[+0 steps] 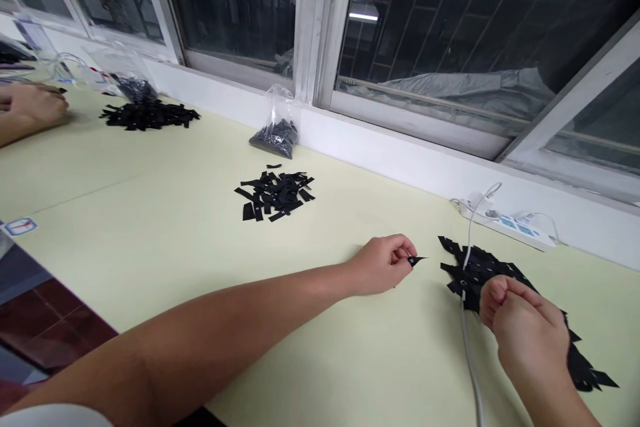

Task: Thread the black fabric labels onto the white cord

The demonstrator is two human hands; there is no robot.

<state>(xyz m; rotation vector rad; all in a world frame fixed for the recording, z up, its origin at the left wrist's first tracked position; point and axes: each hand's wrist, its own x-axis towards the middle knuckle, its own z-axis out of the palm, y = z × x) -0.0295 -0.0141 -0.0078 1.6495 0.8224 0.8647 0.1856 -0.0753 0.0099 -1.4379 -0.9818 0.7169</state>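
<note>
Counter edge, near side: the pale counter (320, 360) shows its front edge at the lower left, with a small sticker (21, 225) lying at it; below is the reddish floor (47, 307).
Counter edge, far side: it meets the white ledge (380, 160) under the windows (440, 33).
Room between piles: a broad stretch of counter lies between the middle pile (277, 193) and the left hand (383, 265); a narrower one is between this hand and the right pile (487, 267).
Tight place: the white cable (470, 347) runs over the right pile, near the right hand (525, 323); the power strip (515, 225) is behind, along the ledge.
Left fingers: they are pinched together on one small black strip (417, 261), its pointed end sticking out toward the right pile.
Right fingers: they are curled closed, in front of the right pile; if something is inside them, I cannot tell.
Clear bag: the bag (277, 137) stands behind the middle pile, with dark pieces in it.
Far left: a co-worker's hand (35, 107) is beside another black pile (150, 115).
</note>
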